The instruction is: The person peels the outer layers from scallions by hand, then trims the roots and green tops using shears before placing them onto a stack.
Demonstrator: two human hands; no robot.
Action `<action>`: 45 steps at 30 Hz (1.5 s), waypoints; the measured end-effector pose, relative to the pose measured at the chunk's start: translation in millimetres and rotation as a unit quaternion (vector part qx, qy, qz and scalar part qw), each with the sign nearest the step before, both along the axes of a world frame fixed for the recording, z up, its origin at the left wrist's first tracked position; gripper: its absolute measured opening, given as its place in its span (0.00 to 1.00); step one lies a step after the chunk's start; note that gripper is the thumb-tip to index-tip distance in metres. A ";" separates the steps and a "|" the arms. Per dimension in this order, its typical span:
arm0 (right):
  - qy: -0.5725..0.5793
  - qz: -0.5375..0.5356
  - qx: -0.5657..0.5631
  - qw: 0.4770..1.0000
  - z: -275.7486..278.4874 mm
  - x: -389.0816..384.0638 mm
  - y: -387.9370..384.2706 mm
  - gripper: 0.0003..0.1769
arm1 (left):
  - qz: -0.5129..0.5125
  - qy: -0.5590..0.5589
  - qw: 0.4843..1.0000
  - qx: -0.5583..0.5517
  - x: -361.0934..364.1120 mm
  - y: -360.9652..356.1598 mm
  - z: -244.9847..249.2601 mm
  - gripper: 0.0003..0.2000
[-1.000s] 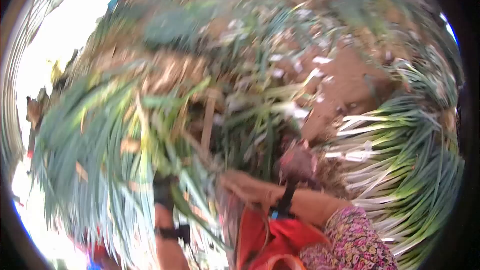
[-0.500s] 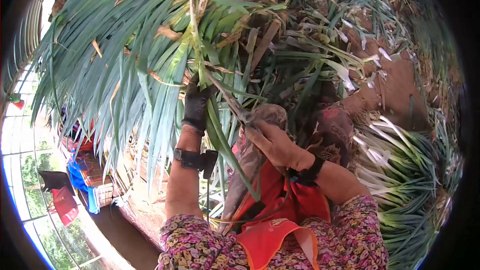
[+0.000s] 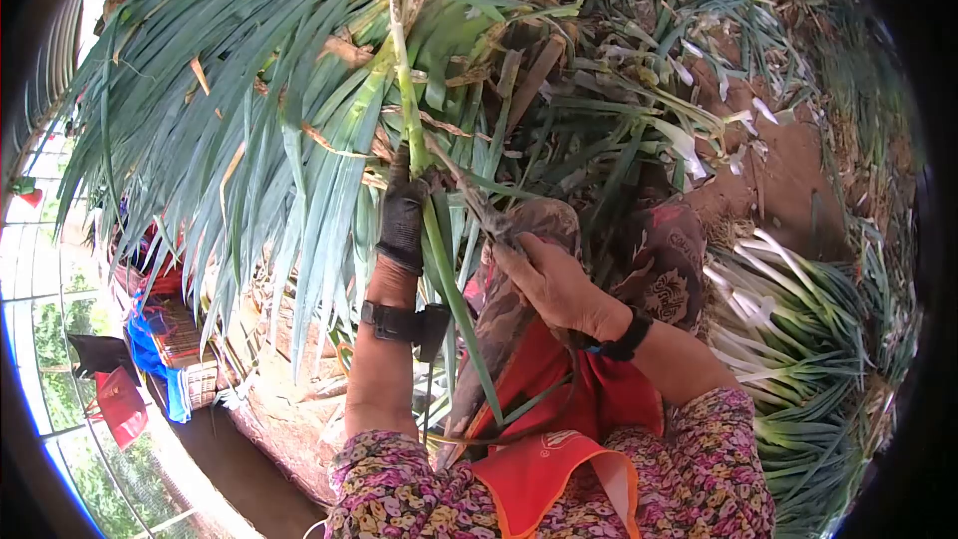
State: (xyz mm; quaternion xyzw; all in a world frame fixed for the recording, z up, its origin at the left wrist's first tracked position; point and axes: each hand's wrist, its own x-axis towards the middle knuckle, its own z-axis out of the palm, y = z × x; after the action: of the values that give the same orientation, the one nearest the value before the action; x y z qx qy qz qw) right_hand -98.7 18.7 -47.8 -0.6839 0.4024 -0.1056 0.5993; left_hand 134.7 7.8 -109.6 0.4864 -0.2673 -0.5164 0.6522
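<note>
Leeks point(image 3: 299, 90) fill the view above a red apron point(image 3: 559, 419). The gloved left hand point(image 3: 404, 220) has its grip closed round one stalk point(image 3: 404, 70). The bare right hand point(image 3: 547, 281) has its grip closed on a thin stem point(image 3: 469, 202).

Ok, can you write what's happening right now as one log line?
left hand: gloved, gripping green stalk | right hand: pinching brown strand | leek bundle: leaves fanning left | trimmed leeks: piled at right

The left hand point(image 3: 404, 218), in a dark glove, is raised on an upright forearm with its fingers curled shut. A black strap point(image 3: 391, 320) circles that wrist. The bare right hand point(image 3: 547, 281) reaches in from the lower right just beside it, fingers closed, with a black band point(image 3: 624, 341) at its wrist.
</note>
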 end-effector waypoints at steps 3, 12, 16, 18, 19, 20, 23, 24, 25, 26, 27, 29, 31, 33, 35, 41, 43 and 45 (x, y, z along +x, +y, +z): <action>0.001 0.014 -0.024 1.000 5.8 -1.7 3.9 0.30 | 0.002 0.013 1.000 -0.010 -0.6 3.4 1.7 0.27; -0.015 0.000 0.033 0.999 6.8 11.5 -0.7 0.30 | 0.022 -0.010 0.998 0.064 8.4 16.4 -7.6 0.23; -0.033 -0.004 0.066 0.997 6.0 4.3 10.3 0.31 | -0.029 0.152 0.986 -0.056 12.9 17.6 -16.1 0.25; -0.033 -0.012 0.068 0.997 1.8 9.4 5.7 0.31 | -0.063 0.189 0.976 -0.089 13.3 24.3 -5.8 0.28; -0.034 -0.018 0.052 0.998 -1.0 14.2 1.2 0.32 | -0.027 0.177 0.982 -0.065 1.8 23.3 6.3 0.31; -0.036 -0.025 0.034 0.998 -1.6 19.4 -5.6 0.32 | 0.009 0.163 0.985 -0.045 -3.4 21.3 13.6 0.33; -0.004 -0.023 0.014 1.000 6.9 34.3 -19.4 0.33 | -0.019 0.112 0.993 -0.022 4.2 28.1 5.1 0.32; -0.017 -0.033 0.025 0.999 7.5 38.5 -23.1 0.31 | -0.032 0.112 0.993 -0.029 2.1 30.3 7.4 0.34; -0.030 -0.043 0.036 0.998 7.0 43.2 -27.2 0.29 | -0.029 0.099 0.994 -0.026 0.4 32.9 10.0 0.34; -0.043 -0.053 0.047 0.997 5.3 47.0 -30.9 0.27 | -0.027 0.086 0.996 -0.021 -2.2 36.7 12.4 0.33; -0.029 -0.049 0.042 0.998 1.8 50.1 -34.9 0.30 | -0.024 0.074 0.997 -0.017 -6.1 39.4 16.4 0.33; -0.001 -0.040 0.030 0.999 -7.2 56.7 -44.3 0.36 | 0.013 0.047 0.998 0.026 -15.2 42.5 27.8 0.33; -0.010 -0.047 -0.028 0.998 -13.7 64.6 -53.5 0.37 | 0.027 0.044 0.998 0.043 -19.3 47.9 31.0 0.34; -0.012 -0.052 -0.059 0.997 -15.6 72.1 -62.7 0.37 | 0.027 0.053 0.997 0.048 -18.5 54.1 28.4 0.35; -0.007 -0.055 -0.066 0.996 -14.5 80.5 -71.2 0.37 | 0.039 0.070 0.996 0.032 -20.8 57.9 26.8 0.36; -0.019 -0.043 -0.076 0.996 -12.0 90.3 -70.0 0.37 | 0.029 0.081 0.994 0.062 -14.7 79.6 29.8 0.39; 0.001 -0.023 -0.029 0.999 1.8 77.6 -46.1 0.33 | 0.036 0.125 0.991 0.042 -17.5 87.0 30.1 0.40; -0.006 -0.016 -0.023 1.000 -2.4 61.0 -16.8 0.32 | 0.026 0.183 0.982 0.021 -13.1 93.4 20.0 0.42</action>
State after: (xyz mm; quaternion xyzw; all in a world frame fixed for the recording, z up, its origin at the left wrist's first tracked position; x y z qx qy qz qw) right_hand -37.7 1.8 -50.2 -0.6903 0.4071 -0.1285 0.5842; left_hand 121.6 101.2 -89.6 0.4041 -0.1191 -0.5851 0.6929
